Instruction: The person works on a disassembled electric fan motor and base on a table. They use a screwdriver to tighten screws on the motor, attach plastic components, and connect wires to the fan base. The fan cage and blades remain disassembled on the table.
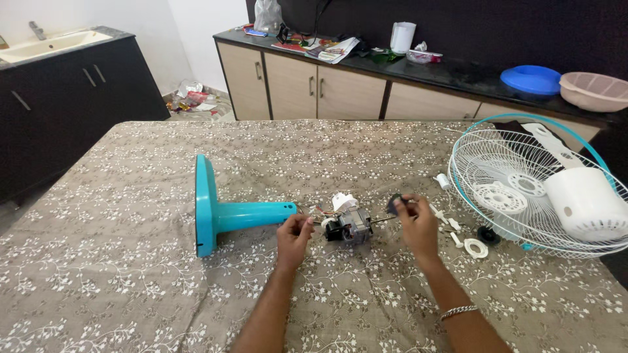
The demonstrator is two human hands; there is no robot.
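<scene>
A teal fan stand (226, 212) lies on its side on the patterned tablecloth, its round base to the left. At the stand's neck sits the bare fan motor (348, 225) with wires and a white part on top. My left hand (294, 236) pinches at the joint between stand neck and motor. My right hand (417, 221) holds a small dark round part (394, 203) at the tip of the motor shaft.
White wire fan guards with teal rim (523, 189) lie at the right, a white motor cover (585, 202) on top. Small white screws, a white ring (475, 248) and a black knob (487, 235) lie beside them. Cabinets, a sink and bowls stand behind the table.
</scene>
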